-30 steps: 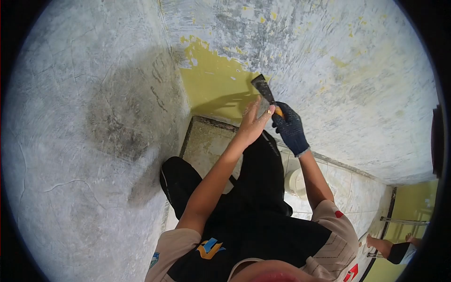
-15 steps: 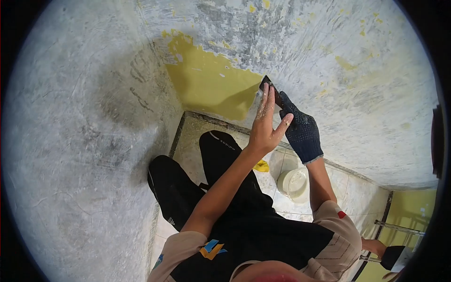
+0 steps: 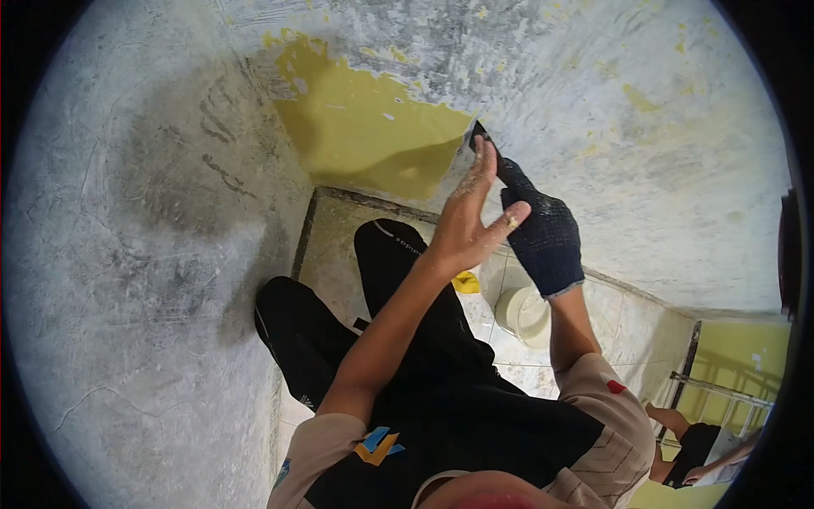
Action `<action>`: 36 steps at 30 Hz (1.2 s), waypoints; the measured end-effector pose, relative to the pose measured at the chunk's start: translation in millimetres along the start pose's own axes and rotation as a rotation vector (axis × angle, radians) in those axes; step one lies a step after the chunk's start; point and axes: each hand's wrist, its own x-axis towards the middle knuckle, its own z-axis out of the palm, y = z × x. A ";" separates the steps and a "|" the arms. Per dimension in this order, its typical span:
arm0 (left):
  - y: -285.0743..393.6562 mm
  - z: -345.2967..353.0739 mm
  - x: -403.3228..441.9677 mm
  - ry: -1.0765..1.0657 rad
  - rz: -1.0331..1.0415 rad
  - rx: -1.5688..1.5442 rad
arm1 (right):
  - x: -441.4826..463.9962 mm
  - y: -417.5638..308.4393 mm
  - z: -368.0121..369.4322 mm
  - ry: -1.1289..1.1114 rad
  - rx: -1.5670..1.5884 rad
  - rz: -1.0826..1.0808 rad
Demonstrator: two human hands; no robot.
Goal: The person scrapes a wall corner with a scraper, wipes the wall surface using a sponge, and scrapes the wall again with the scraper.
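Note:
My right hand, in a dark knit glove, is closed round a scraper. The dark blade meets the wall at the right edge of a yellow paint patch; the handle is hidden by the glove. My bare left hand, dusted with pale flakes, has its fingers stretched out and their tips against the blade. Its thumb is spread toward the glove. Grey and white scraped wall surrounds the yellow patch.
A white bucket stands on the tiled floor below my right hand, with a yellow item beside it. A grey wall rises on the left. At the lower right are another person and a metal ladder.
The scraper has moved right to the edge of the yellow patch, and my left fingers have come onto its blade. My view has shifted, showing the bucket and yellow item more.

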 end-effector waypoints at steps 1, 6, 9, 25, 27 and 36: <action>-1.9 -0.6 1.1 -0.012 0.020 -0.013 | -1.3 -2.3 -0.1 0.003 -0.040 0.016; 0.7 -2.8 -2.5 0.019 0.013 -0.020 | -0.5 7.8 8.5 0.005 0.025 -0.041; 1.5 2.2 -0.5 0.044 0.045 0.012 | -0.3 13.4 7.0 0.002 0.047 -0.056; -2.4 11.0 -3.9 -0.061 -0.065 -0.046 | -9.1 36.9 7.4 0.020 0.140 -0.050; -2.0 15.1 -7.8 -0.039 -0.049 -0.125 | -10.1 39.3 9.1 0.039 0.230 -0.142; -8.1 7.5 -6.4 -0.043 -0.048 -0.049 | -3.0 41.4 21.4 0.052 0.258 -0.129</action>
